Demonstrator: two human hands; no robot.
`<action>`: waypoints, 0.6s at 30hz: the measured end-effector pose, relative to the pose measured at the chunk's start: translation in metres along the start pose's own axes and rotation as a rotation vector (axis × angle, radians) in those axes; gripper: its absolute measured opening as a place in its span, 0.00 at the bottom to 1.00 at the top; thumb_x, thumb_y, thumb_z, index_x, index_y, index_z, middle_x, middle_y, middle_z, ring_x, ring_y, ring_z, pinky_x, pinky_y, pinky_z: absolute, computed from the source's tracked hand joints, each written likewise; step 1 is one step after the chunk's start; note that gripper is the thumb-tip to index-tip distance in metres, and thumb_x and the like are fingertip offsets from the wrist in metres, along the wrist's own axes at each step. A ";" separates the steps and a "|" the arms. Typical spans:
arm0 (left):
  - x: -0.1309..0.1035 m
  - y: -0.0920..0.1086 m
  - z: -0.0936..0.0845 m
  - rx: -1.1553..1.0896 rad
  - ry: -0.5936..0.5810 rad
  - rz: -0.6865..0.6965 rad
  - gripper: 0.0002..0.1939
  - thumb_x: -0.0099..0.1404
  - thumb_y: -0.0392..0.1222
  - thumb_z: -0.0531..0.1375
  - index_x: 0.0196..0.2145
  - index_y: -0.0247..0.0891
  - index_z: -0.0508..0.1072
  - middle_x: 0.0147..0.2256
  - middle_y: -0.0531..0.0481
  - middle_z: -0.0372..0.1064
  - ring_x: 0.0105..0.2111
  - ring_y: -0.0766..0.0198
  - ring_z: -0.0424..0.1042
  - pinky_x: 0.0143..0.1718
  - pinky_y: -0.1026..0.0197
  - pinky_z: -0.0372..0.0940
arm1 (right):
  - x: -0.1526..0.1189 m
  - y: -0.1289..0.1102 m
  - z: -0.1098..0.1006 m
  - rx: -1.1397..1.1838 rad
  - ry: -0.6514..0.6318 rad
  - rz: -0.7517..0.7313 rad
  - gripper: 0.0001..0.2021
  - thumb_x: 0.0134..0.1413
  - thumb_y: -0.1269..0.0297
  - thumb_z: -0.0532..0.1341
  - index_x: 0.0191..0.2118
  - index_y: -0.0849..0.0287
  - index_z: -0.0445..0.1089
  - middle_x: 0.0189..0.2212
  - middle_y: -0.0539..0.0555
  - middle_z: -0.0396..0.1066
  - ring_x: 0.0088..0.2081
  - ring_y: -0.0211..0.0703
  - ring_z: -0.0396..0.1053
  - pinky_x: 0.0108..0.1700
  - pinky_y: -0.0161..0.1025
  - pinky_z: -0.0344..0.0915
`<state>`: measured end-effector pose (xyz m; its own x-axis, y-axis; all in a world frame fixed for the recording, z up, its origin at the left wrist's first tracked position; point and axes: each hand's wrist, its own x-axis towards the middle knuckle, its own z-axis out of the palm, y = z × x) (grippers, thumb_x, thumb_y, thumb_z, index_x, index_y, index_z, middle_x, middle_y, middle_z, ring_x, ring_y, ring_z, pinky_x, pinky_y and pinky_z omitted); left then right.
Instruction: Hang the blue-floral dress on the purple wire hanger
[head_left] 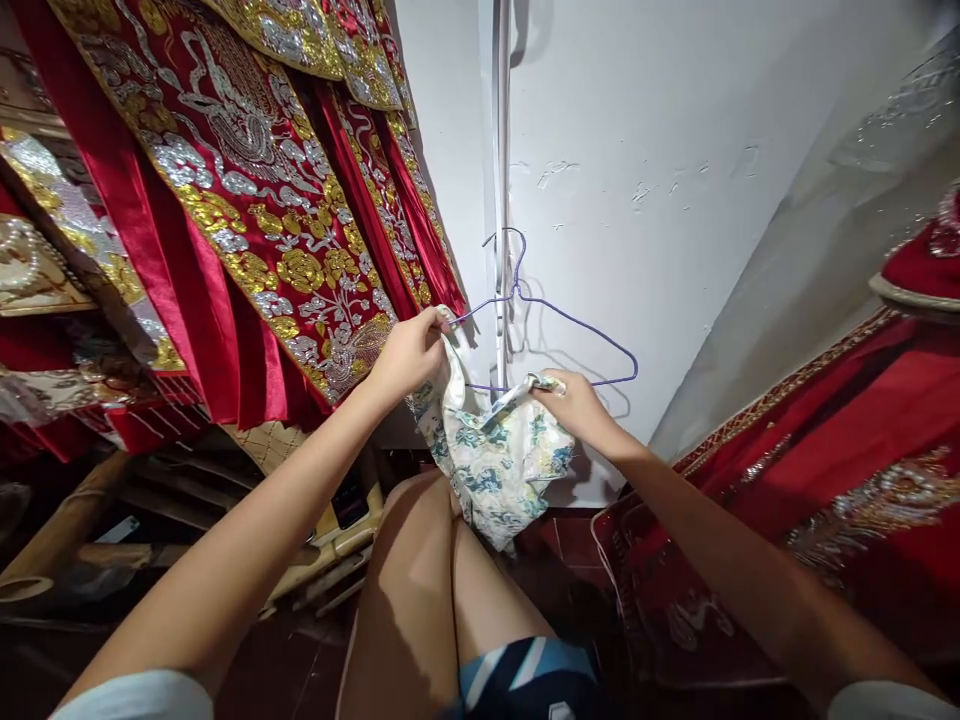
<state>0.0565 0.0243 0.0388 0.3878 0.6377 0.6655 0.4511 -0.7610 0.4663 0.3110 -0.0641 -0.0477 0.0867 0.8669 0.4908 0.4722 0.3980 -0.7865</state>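
Before the white wall (660,120), the floral garment (495,460) is held at the purple hanger (517,290). Its left strap (455,375) is pinched by the left hand (409,352), its right strap (512,404) by the right hand (574,408), well apart. Each strap should be eased past the hanger end unstretched.

Drapery (281,235) crowds left; right freer

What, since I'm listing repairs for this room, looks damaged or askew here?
The white wall has scattered rough marks above and right of the hook on the purple hanger, like chipped or peeling paint. The floral garment looks lopsided: one side is up at the hanger's left end, while the right end is bare.
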 end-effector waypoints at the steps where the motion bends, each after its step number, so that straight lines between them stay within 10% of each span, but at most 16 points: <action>1: 0.003 -0.006 0.007 -0.012 0.004 0.009 0.16 0.54 0.26 0.56 0.38 0.38 0.75 0.34 0.47 0.74 0.33 0.57 0.70 0.42 0.59 0.62 | -0.001 -0.003 -0.003 0.001 -0.001 -0.011 0.09 0.52 0.62 0.60 0.26 0.60 0.71 0.24 0.51 0.70 0.29 0.42 0.64 0.33 0.36 0.58; 4: 0.003 -0.024 0.017 0.022 0.014 0.049 0.18 0.59 0.29 0.56 0.45 0.38 0.76 0.42 0.42 0.75 0.42 0.52 0.71 0.49 0.56 0.61 | -0.005 -0.010 -0.025 -0.027 0.117 -0.035 0.07 0.50 0.67 0.60 0.32 0.60 0.76 0.28 0.53 0.73 0.31 0.43 0.67 0.34 0.38 0.61; 8: 0.000 -0.031 0.009 0.139 -0.018 0.107 0.17 0.64 0.33 0.52 0.48 0.37 0.75 0.46 0.40 0.73 0.48 0.50 0.70 0.54 0.52 0.61 | -0.003 -0.011 -0.070 -0.068 0.382 0.001 0.31 0.43 0.73 0.60 0.58 0.61 0.70 0.29 0.52 0.75 0.26 0.42 0.65 0.29 0.37 0.60; 10: 0.000 -0.026 0.003 0.198 -0.081 0.124 0.18 0.66 0.35 0.50 0.49 0.36 0.74 0.46 0.40 0.71 0.47 0.51 0.69 0.52 0.52 0.63 | 0.004 -0.010 -0.088 -0.072 0.407 0.049 0.28 0.41 0.74 0.60 0.54 0.63 0.74 0.26 0.52 0.74 0.26 0.41 0.66 0.29 0.37 0.61; 14: 0.001 -0.018 -0.007 0.277 -0.042 0.080 0.16 0.69 0.39 0.50 0.48 0.35 0.73 0.50 0.37 0.65 0.45 0.53 0.69 0.46 0.54 0.64 | 0.021 -0.011 -0.111 0.095 0.199 0.330 0.07 0.37 0.71 0.65 0.29 0.65 0.78 0.20 0.52 0.72 0.23 0.41 0.67 0.25 0.36 0.61; 18: -0.004 -0.018 -0.014 0.193 0.154 -0.042 0.14 0.66 0.46 0.57 0.44 0.35 0.72 0.44 0.40 0.69 0.40 0.57 0.69 0.43 0.57 0.64 | 0.026 -0.014 -0.117 0.403 -0.059 0.501 0.11 0.39 0.61 0.72 0.28 0.64 0.76 0.21 0.55 0.73 0.22 0.46 0.70 0.27 0.41 0.68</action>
<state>0.0357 0.0337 0.0358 0.2448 0.6314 0.7358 0.6156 -0.6875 0.3852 0.4090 -0.0820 0.0194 0.1575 0.9874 0.0155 0.0198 0.0125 -0.9997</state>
